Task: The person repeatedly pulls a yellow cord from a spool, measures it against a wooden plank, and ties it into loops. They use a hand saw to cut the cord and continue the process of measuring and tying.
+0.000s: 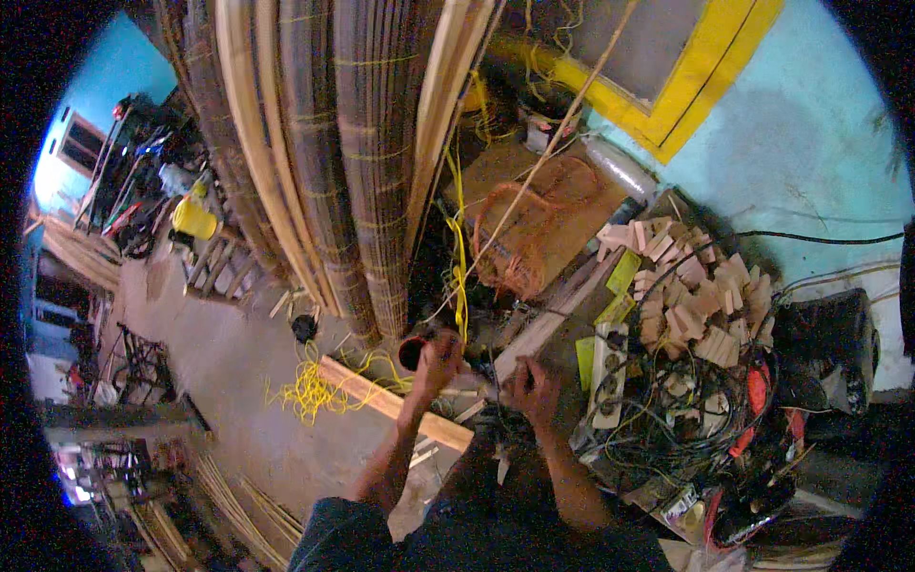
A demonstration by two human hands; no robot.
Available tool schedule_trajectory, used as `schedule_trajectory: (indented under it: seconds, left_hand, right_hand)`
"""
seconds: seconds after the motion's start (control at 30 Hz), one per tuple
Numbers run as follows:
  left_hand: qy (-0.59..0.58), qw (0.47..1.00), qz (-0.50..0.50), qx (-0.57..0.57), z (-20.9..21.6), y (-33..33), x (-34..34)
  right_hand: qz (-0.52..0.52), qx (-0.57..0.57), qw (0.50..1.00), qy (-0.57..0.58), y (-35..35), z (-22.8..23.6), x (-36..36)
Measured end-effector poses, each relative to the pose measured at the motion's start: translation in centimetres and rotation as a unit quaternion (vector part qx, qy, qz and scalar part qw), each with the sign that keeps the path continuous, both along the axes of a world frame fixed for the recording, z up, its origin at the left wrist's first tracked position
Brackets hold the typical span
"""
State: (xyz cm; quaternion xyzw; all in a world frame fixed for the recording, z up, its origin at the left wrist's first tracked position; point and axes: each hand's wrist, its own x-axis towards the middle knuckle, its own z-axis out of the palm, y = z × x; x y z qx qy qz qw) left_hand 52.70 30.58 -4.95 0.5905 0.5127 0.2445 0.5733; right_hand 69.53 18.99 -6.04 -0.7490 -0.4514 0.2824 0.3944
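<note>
My left hand is closed on a dark, round, open-mouthed container with a reddish-brown inside. Its exact kind is too blurred to tell. To its right, my right hand has its fingers curled in, and whatever they may hold is hidden. A pale wooden board runs up and away just beyond the right hand. Yellow strapping hangs down behind the left hand. Below that hand, an orange-brown wooden plank lies slantwise on the floor.
Tall bundles of thin dark sticks and pale wooden strips stand ahead. Tangled yellow twine lies left. On the right are a heap of small wood blocks, tangled black cables and a black bin. An orange coil sits farther back.
</note>
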Motion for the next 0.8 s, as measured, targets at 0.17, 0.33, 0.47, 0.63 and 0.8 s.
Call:
schedule_trajectory:
  seconds: [0.17,0.33,0.47,0.63,0.8]
  left_hand:
    - [-0.024,0.992,0.011,0.123,-2.0,-12.0,-5.8]
    - [0.149,0.971,0.057,0.180,7.2,-14.3,-11.3]
    - [0.176,0.983,0.055,-0.007,9.7,-18.7,-20.5]
    - [-0.043,0.977,0.203,-0.044,10.4,-28.1,-27.9]
    - [-0.058,0.939,0.321,-0.109,10.9,-34.0,-31.6]
  right_hand:
    - [0.253,0.236,0.916,-0.204,1.4,4.9,-2.7]
    - [0.431,0.133,0.892,0.015,-1.4,4.0,-11.1]
    - [0.539,0.226,0.794,-0.167,-0.2,7.9,-9.7]
    - [0.346,0.189,0.907,-0.150,5.3,3.0,-0.9]
    - [0.291,0.267,0.903,-0.172,6.4,5.4,1.2]
